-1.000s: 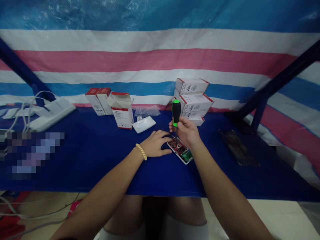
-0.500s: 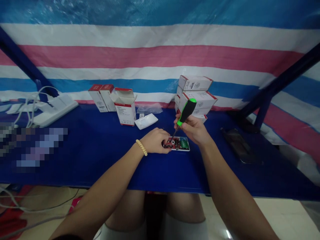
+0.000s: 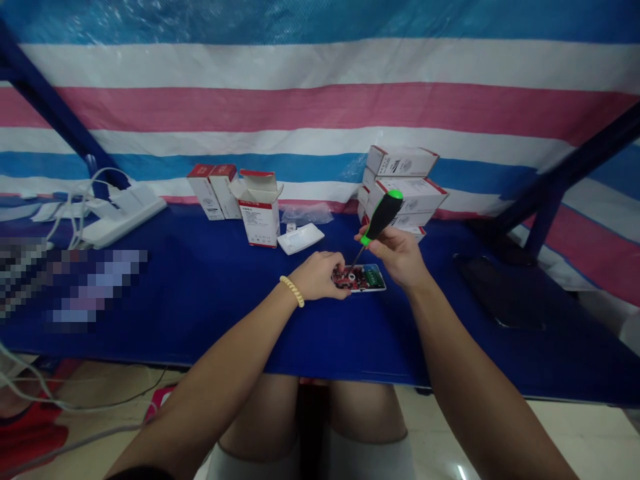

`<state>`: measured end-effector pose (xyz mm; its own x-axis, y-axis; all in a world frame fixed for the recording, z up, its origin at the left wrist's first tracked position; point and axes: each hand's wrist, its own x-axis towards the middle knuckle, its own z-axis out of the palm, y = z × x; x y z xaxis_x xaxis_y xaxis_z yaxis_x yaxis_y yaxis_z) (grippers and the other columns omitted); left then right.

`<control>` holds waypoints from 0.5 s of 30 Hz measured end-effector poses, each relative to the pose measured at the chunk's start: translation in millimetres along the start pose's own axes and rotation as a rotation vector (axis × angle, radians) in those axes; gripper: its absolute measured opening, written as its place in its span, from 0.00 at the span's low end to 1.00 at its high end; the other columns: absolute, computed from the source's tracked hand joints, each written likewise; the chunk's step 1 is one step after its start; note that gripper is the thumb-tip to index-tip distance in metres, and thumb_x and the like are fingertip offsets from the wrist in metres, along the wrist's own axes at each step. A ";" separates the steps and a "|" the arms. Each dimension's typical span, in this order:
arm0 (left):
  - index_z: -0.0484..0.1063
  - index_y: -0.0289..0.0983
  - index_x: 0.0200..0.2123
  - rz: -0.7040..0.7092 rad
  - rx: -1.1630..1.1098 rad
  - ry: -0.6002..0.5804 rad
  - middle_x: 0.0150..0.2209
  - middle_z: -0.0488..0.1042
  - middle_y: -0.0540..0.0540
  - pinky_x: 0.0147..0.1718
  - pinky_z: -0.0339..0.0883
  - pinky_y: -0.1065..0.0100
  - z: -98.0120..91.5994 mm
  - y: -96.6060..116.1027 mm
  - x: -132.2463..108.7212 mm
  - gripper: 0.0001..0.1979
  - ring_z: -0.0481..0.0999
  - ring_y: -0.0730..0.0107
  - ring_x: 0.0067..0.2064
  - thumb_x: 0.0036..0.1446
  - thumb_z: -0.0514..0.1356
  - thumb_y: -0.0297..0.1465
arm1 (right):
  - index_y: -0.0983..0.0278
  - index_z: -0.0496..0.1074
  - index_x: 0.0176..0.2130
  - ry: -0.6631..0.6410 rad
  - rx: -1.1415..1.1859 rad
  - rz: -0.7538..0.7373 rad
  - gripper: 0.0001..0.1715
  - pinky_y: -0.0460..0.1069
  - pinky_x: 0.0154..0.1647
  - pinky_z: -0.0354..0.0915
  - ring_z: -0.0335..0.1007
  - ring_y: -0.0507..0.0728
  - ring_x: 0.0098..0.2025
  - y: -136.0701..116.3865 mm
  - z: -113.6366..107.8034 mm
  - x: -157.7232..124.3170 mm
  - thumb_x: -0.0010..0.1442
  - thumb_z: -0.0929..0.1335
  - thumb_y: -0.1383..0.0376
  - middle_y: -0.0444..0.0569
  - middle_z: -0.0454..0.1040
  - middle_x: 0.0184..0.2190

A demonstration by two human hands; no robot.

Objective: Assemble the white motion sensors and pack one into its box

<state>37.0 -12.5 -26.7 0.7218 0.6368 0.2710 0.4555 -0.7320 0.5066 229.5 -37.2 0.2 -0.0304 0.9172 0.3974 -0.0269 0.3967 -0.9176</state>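
Observation:
My right hand [image 3: 400,257] is closed round a black and green screwdriver [image 3: 384,217], tilted with its shaft pointing down to the left. The tip meets a red circuit board [image 3: 357,280] near a small round part; exact contact is too small to tell. The board lies in a white plastic housing [image 3: 377,289] on the blue table, with a green section at its right. My left hand [image 3: 320,275] grips the left end of this housing between thumb and fingers. Behind it lies a white plastic cover [image 3: 301,239], beside an opened white and red box [image 3: 259,217].
Several white and red boxes [image 3: 405,193] are stacked at the back right, and two more boxes [image 3: 215,191] stand at the back left. A clear plastic bag [image 3: 307,213] lies between. A white power strip [image 3: 123,217] with cables is far left; a dark flat object [image 3: 500,293] lies right.
The whole view has shifted, so the table things appear slightly farther right and higher. Both hands keep their hold, and the screwdriver stays at the board.

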 end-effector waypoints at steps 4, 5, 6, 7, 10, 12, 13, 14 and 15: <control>0.65 0.38 0.33 -0.040 0.014 0.054 0.32 0.72 0.48 0.35 0.63 0.63 0.0 -1.0 -0.8 0.20 0.71 0.62 0.34 0.41 0.70 0.38 | 0.60 0.77 0.36 0.082 -0.032 -0.035 0.21 0.54 0.44 0.71 0.74 0.55 0.36 2.8 2.3 0.6 0.44 0.78 0.51 0.46 0.77 0.33; 0.66 0.38 0.33 -0.050 0.018 0.069 0.32 0.72 0.48 0.35 0.64 0.63 -0.4 -1.6 -0.9 0.19 0.72 0.62 0.35 0.41 0.70 0.37 | 0.60 0.77 0.35 0.102 -0.043 -0.041 0.21 0.53 0.42 0.71 0.74 0.55 0.35 4.0 2.4 0.8 0.44 0.78 0.52 0.46 0.77 0.32; 0.66 0.38 0.33 -0.063 0.023 0.084 0.32 0.72 0.48 0.35 0.64 0.63 -0.9 -2.4 -0.9 0.19 0.72 0.61 0.35 0.41 0.70 0.37 | 0.60 0.77 0.35 0.117 -0.052 -0.045 0.21 0.52 0.40 0.71 0.73 0.55 0.34 5.2 2.5 1.0 0.44 0.78 0.52 0.46 0.77 0.32; 0.66 0.37 0.34 -0.078 0.027 0.097 0.33 0.72 0.47 0.36 0.64 0.63 -1.6 -3.3 -1.0 0.19 0.72 0.60 0.36 0.41 0.69 0.36 | 0.61 0.77 0.35 0.126 -0.058 -0.047 0.21 0.52 0.39 0.70 0.73 0.55 0.34 6.3 2.8 1.3 0.43 0.78 0.52 0.46 0.77 0.32; 0.68 0.37 0.37 -0.102 0.030 0.105 0.34 0.73 0.47 0.37 0.66 0.63 -4.4 -6.2 -1.1 0.20 0.73 0.60 0.38 0.42 0.69 0.36 | 0.62 0.76 0.36 0.133 -0.067 -0.040 0.24 0.50 0.36 0.70 0.73 0.55 0.35 9.1 5.1 2.3 0.44 0.77 0.50 0.46 0.77 0.32; 0.68 0.36 0.40 -0.095 0.029 0.095 0.36 0.74 0.46 0.39 0.67 0.62 -6.4 -7.2 -1.2 0.22 0.73 0.60 0.39 0.42 0.69 0.37 | 0.63 0.75 0.37 0.153 -0.065 -0.014 0.26 0.49 0.32 0.69 0.72 0.53 0.32 10.4 7.4 3.0 0.45 0.76 0.48 0.46 0.76 0.30; 0.69 0.36 0.41 -0.090 0.026 0.088 0.36 0.74 0.46 0.39 0.67 0.62 -7.3 -7.4 -1.2 0.23 0.73 0.60 0.40 0.43 0.69 0.37 | 0.63 0.74 0.37 0.167 -0.061 0.002 0.27 0.48 0.29 0.68 0.71 0.53 0.30 11.0 8.4 3.4 0.46 0.76 0.47 0.46 0.76 0.29; 0.69 0.35 0.42 -0.088 0.025 0.082 0.37 0.74 0.46 0.40 0.68 0.62 -8.1 -7.3 -1.2 0.23 0.73 0.59 0.40 0.43 0.69 0.37 | 0.63 0.74 0.37 0.184 -0.055 0.014 0.27 0.47 0.27 0.67 0.70 0.52 0.27 11.5 9.1 3.8 0.46 0.76 0.47 0.46 0.76 0.29; 0.69 0.35 0.42 -0.091 0.023 0.075 0.38 0.73 0.45 0.41 0.68 0.61 -8.8 -7.1 -1.2 0.24 0.73 0.59 0.40 0.42 0.69 0.37 | 0.64 0.73 0.37 0.205 -0.046 0.020 0.27 0.47 0.25 0.66 0.69 0.51 0.26 12.0 9.5 4.3 0.46 0.76 0.47 0.46 0.75 0.28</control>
<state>28.3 -6.0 -23.4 0.6363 0.7164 0.2862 0.5295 -0.6754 0.5133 219.5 -28.9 -8.9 0.1735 0.9118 0.3721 0.0175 0.3749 -0.9269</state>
